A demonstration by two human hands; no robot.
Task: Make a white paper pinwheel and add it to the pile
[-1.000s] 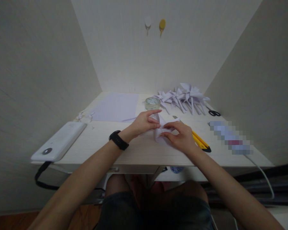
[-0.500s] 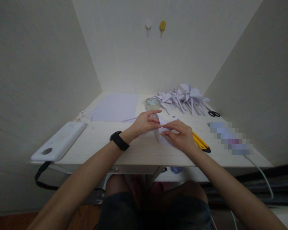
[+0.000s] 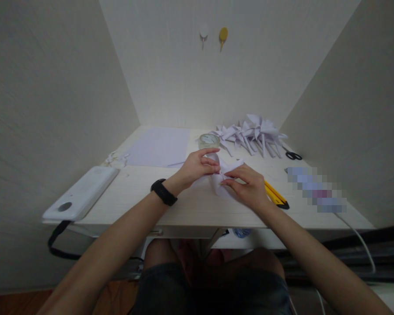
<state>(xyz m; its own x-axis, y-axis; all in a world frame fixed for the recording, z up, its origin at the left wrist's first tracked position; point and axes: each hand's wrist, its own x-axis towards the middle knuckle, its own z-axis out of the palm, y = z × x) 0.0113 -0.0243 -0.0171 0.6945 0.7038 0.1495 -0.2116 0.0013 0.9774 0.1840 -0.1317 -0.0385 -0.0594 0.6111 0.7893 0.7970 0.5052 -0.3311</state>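
Observation:
Over the middle of the desk, both hands meet at a white paper pinwheel (image 3: pixel 217 185) with curved blades. My left hand (image 3: pixel 200 167) pinches it near the centre between thumb and fingers, its index finger stretched out above. From the other side my right hand (image 3: pixel 249 183) grips the same centre with thumb and fingertips. A small pale piece shows between the fingertips, too small to name. Part of the pinwheel is hidden behind the hands. Just beyond them stands a roll of clear tape (image 3: pixel 209 141). A yellow utility knife (image 3: pixel 276 195) lies beside my right wrist.
Several paper pinwheels (image 3: pixel 249 133) with rolled sticks are piled at the back right, near black-handled scissors (image 3: pixel 293 155). Paper (image 3: pixel 157 146) lies back left, with white scraps (image 3: pixel 116 158) beside it. A white flat device (image 3: pixel 82 192) sits at the left edge; a blurred-out object (image 3: pixel 315 190) lies right.
The fingers have shifted slightly at the pinwheel's centre, and its blades look more spread. Both hands stay in nearly the same place.

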